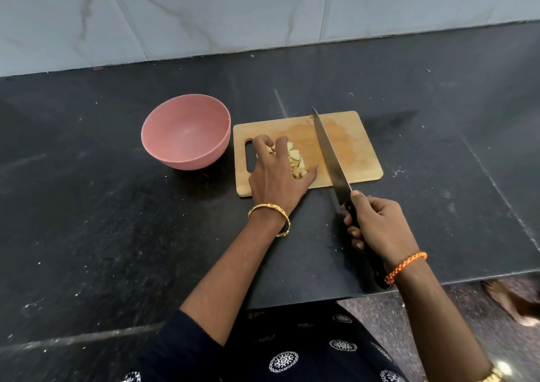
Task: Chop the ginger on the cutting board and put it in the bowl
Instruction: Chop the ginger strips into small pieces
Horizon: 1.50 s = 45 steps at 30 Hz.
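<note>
Ginger pieces lie on the cutting board under my left hand, whose fingers are spread loosely over them, gripping nothing. Left of that hand the pink bowl stands on the dark surface. Right of it, my right hand is closed around the knife, blade angled over the board.

There is one pink bowl, one wooden cutting board and one long knife on the one dark desk. There are two hands, a left hand and a right hand. The ginger pieces lie in one small pile, too many and too hidden to count.
</note>
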Each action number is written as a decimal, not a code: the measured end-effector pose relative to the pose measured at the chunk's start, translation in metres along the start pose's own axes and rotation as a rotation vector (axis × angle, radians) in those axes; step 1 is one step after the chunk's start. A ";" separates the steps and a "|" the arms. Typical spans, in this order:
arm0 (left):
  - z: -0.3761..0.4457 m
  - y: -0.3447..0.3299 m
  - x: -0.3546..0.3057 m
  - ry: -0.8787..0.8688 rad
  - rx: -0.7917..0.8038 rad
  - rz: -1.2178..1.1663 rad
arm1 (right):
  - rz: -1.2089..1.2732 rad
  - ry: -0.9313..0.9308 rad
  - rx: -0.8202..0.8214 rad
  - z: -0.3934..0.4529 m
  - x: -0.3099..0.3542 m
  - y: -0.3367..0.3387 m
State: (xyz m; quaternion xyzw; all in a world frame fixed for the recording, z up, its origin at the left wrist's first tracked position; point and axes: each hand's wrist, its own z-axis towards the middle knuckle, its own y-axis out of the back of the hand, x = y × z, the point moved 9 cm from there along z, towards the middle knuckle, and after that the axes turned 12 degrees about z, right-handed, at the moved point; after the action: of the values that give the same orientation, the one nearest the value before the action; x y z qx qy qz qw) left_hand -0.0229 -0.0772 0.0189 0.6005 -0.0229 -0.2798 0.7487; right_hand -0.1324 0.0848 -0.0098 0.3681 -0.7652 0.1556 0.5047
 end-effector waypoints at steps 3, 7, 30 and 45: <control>0.004 -0.004 0.004 0.029 -0.010 -0.011 | -0.006 -0.001 0.000 0.000 -0.002 -0.001; 0.004 -0.007 0.004 0.021 -0.025 -0.021 | -0.016 -0.005 0.003 0.000 -0.002 -0.003; -0.012 0.025 0.061 0.317 -0.113 -0.473 | -0.322 0.347 0.018 -0.014 0.020 -0.040; 0.044 0.004 0.014 0.458 0.186 -0.726 | 0.078 0.101 0.201 -0.005 -0.003 0.021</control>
State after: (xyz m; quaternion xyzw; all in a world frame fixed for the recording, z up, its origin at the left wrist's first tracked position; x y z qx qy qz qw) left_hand -0.0261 -0.1223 0.0306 0.6810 0.3312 -0.3810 0.5304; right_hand -0.1442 0.1033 -0.0073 0.3786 -0.7331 0.2691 0.4968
